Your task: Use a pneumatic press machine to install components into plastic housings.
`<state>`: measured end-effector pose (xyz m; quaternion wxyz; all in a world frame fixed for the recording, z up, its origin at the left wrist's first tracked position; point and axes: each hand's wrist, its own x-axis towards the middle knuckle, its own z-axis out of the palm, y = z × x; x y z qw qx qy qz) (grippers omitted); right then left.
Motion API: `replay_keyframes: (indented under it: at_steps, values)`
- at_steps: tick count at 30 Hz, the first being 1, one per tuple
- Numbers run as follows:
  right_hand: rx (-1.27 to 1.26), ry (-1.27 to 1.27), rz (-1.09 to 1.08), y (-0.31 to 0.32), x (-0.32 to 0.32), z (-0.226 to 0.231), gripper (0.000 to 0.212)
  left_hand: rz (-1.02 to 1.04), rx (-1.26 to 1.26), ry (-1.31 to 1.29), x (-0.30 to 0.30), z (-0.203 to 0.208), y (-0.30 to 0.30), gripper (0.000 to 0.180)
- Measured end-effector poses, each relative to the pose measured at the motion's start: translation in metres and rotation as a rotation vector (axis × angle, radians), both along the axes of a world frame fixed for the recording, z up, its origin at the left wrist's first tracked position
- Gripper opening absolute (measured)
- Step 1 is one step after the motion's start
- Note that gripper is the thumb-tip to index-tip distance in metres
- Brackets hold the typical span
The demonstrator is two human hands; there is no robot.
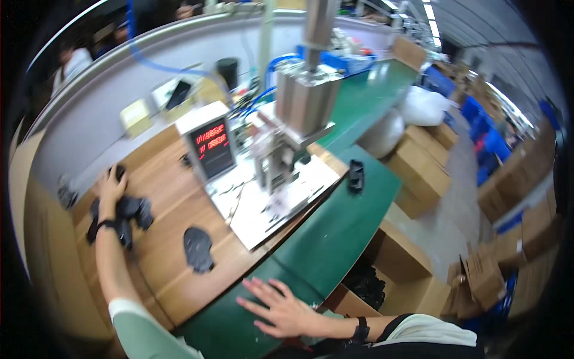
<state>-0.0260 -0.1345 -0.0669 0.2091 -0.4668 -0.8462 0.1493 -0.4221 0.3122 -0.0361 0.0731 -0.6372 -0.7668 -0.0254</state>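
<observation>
My left hand is at the left of the wooden board, its fingers closed round a small black part; the part's exact kind is unclear. Just below that hand lies a loose pile of black moulded parts, partly covered by my wrist. Alone on the wood rests a flat, black, rounded piece. My right hand holds nothing, its fingers spread over the green tabletop's near edge. Ahead of it stands a metal press on a white base plate, apart from both hands.
Beside the press is a box with a red-lit display. Another black part lies on the green table. An open carton with black pieces inside stands to the right. Cardboard walls the left side; more cartons stand beyond.
</observation>
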Motion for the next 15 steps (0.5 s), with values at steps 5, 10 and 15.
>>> replay_keyframes:
  at_steps: [5, 10, 15]
  values:
    - [0.004, 0.018, -0.042, -0.001, 0.001, 0.014, 0.069, 0.100, -0.219, -0.168, 0.001, -0.003, 0.015, 0.077]
    - [0.058, 0.026, -0.017, -0.004, 0.003, -0.002, 0.069, 0.079, -0.257, -0.156, -0.025, -0.020, -0.025, 0.074]
    - [0.115, 0.040, -0.026, -0.004, 0.003, -0.012, 0.068, 0.049, -0.333, -0.165, 0.019, -0.008, -0.091, 0.073]
